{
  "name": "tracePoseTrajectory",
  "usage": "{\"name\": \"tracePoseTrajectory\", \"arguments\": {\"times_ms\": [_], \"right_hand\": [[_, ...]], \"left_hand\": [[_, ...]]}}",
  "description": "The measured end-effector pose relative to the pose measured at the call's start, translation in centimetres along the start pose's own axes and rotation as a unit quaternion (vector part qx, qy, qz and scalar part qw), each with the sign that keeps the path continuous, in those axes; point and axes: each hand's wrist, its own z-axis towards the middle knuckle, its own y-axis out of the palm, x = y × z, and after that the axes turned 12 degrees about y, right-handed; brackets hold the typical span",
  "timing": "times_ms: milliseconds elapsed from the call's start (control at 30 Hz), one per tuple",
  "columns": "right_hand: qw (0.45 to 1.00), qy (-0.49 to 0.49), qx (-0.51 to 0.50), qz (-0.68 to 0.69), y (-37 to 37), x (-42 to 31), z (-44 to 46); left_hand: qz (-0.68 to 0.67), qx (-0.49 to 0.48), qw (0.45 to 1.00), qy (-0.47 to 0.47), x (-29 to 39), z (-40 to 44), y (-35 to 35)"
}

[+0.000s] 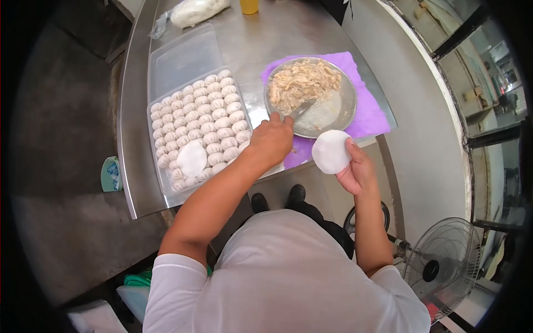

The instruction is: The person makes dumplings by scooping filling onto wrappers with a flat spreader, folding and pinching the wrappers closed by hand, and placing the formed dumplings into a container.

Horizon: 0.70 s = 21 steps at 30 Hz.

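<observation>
My left hand [271,140] is closed around the handle of a flat metal spreading tool [302,109], whose blade rests in a round metal bowl [350,105] by the pale minced filling [302,80]. Between the thumb and fingers of my right hand [358,166] is a round white dough wrapper [331,152], held flat just below the bowl. Left of my left hand, a clear plastic tray [157,166] holds rows of pleated dumplings [194,116]. Another round wrapper [192,159] lies on top of the dumplings.
A purple cloth [369,114] lies under the bowl on the steel table [250,39]. An empty clear lid [183,58], a plastic-wrapped dough bag [200,11] and a yellow container [249,6] stand farther back. A fan [444,261] is at lower right.
</observation>
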Motion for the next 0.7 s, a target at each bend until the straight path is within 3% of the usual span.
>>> {"name": "tracePoseTrajectory", "arguments": {"times_ms": [67,200,267,333,433,633,700], "right_hand": [[0.999,0.009,0.034,0.025,-2.1,-0.3,-0.5],[0.996,0.023,0.073,0.036,-5.6,-1.2,-1.0],[0.992,0.052,0.06,0.099,-5.6,-1.8,-1.2],[0.992,0.055,0.058,0.101,-6.4,-2.2,-0.9],[0.994,0.054,0.06,0.075,-7.6,-2.4,-0.4],[0.993,0.079,0.074,0.052,-8.0,-3.5,-0.4],[0.992,0.092,0.057,0.067,-7.6,-4.1,-0.5]], "left_hand": [[-0.009,0.021,1.0,0.004,-0.5,0.9,0.7],[0.01,0.017,1.0,-0.001,0.3,0.2,-5.1],[-0.014,0.121,0.992,-0.021,0.3,0.3,-6.2],[0.024,0.088,0.995,-0.051,0.8,1.3,-4.5],[0.051,0.002,0.999,-0.017,1.0,1.2,-2.0],[-0.01,0.08,0.995,-0.066,1.6,1.1,-3.3],[-0.02,0.048,0.998,-0.042,1.7,0.3,-3.0]]}}
